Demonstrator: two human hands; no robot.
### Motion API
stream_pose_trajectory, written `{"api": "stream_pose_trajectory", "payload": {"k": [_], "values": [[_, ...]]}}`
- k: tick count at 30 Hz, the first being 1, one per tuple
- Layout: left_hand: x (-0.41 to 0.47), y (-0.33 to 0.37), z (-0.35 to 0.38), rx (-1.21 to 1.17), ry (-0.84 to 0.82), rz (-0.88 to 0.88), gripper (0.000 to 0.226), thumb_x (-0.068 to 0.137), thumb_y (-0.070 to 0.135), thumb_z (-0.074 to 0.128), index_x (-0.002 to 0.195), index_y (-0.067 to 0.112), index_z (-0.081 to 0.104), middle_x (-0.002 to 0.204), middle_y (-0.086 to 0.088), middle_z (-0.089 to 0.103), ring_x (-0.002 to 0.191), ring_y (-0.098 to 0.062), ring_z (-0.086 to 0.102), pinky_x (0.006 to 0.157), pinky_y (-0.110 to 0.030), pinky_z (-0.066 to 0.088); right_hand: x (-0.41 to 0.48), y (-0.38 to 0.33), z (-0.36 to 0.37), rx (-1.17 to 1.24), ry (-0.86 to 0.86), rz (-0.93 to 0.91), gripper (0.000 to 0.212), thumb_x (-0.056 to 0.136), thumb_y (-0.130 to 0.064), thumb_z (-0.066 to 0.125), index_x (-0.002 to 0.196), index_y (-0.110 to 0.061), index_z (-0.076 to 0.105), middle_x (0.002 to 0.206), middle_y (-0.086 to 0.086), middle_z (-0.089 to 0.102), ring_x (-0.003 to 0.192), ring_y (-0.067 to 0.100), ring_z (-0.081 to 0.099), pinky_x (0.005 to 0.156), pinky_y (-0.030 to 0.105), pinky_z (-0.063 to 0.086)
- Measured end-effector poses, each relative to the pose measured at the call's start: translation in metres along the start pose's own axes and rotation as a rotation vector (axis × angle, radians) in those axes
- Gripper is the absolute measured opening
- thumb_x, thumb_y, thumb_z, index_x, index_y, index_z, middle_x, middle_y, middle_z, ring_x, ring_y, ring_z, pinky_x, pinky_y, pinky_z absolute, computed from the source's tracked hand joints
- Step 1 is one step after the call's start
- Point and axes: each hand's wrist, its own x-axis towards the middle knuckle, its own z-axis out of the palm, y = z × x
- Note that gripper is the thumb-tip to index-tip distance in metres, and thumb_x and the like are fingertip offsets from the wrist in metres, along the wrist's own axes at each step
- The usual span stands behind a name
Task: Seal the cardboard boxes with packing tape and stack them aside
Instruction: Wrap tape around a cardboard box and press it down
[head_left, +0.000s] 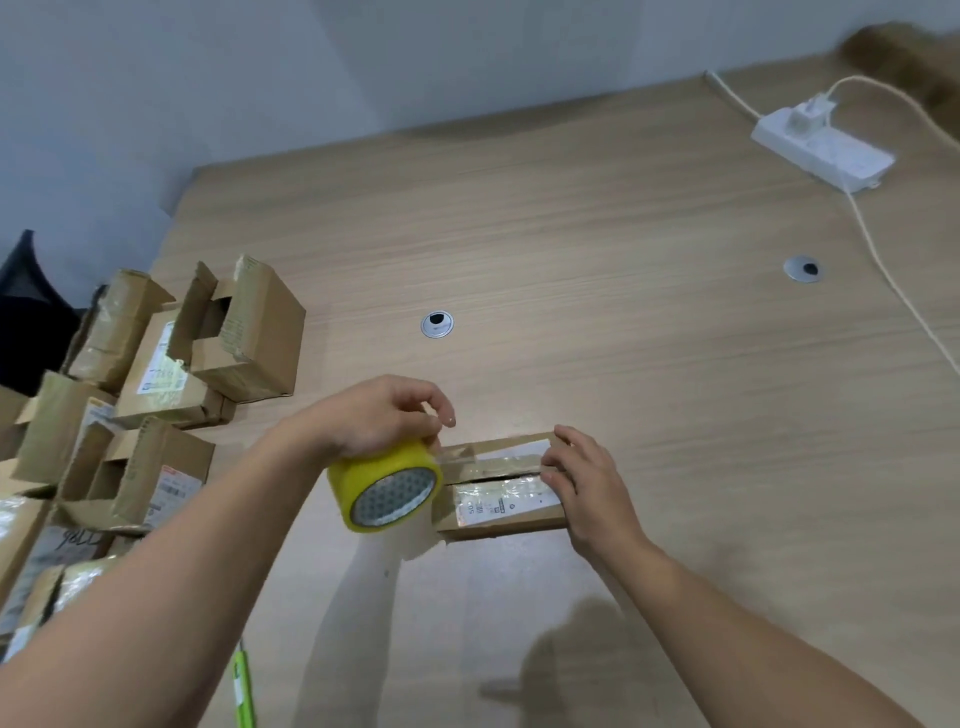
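At mid-table (571, 234): one box (498, 506), right hand (592, 488) | one tape roll (384, 483), left hand (374, 415)

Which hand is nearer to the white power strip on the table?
Right. The right hand rests on the right end of the small box, below-left of the power strip; the left hand, gripping the yellow tape roll, is farther left.

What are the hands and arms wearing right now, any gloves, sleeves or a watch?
Nothing that shows. The left hand and right hand are bare, with no gloves, rings or bands. The left forearm and right forearm are uncovered to the frame edge: no sleeve, watch or bracelet is in view.
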Motion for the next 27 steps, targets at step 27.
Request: {"api": "stream_pose_trajectory", "payload": {"k": [27], "values": [[0.118,0.058,0.097,0.756,-0.391,-0.216,0.027,0.098,0.029,0.056,0.116,0.014,0.070,0.118,-0.007,0.064,0.110,-0.027,0.058,0.092,-0.037,0.046,0.007,0.021,-0.032,0.433,-0.127,0.270,0.035,0.078,-0.066,0.053,0.088,-0.039,0.073,0.111,-0.028,0.062,0.109,0.001,0.060,0.104,0.044,0.047]]}}
